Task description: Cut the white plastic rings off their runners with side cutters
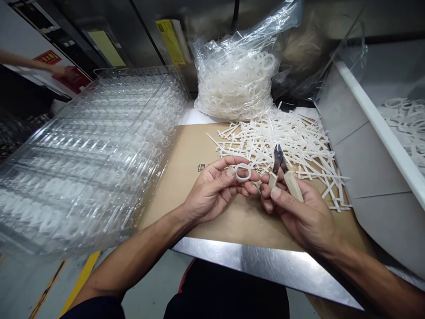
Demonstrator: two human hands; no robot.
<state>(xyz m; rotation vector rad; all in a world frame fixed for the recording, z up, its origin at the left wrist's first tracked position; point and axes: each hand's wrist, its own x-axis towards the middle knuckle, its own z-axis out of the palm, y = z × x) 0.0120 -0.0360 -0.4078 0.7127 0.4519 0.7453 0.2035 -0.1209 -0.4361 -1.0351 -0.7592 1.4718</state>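
Observation:
Between the thumb and fingers of my left hand (215, 186) is a small white plastic ring (243, 177), held upright with its hole facing me. My right hand (302, 208) grips a pair of side cutters (293, 186) with beige handles. Their dark jaws point away from me and are a little apart, with nothing between them. Fingertips of both hands come close together beside the ring. Just beyond the hands lies a loose heap of white plastic sprues (282, 137) on a brown cardboard sheet (192, 141).
Stacked clear plastic trays (99, 146) with white parts stand at the left. Behind the sprues is a clear bag (234, 84) full of white rings. A grey bin (375, 150) with more rings borders the right side. Another person's arm (29, 62) shows at far left.

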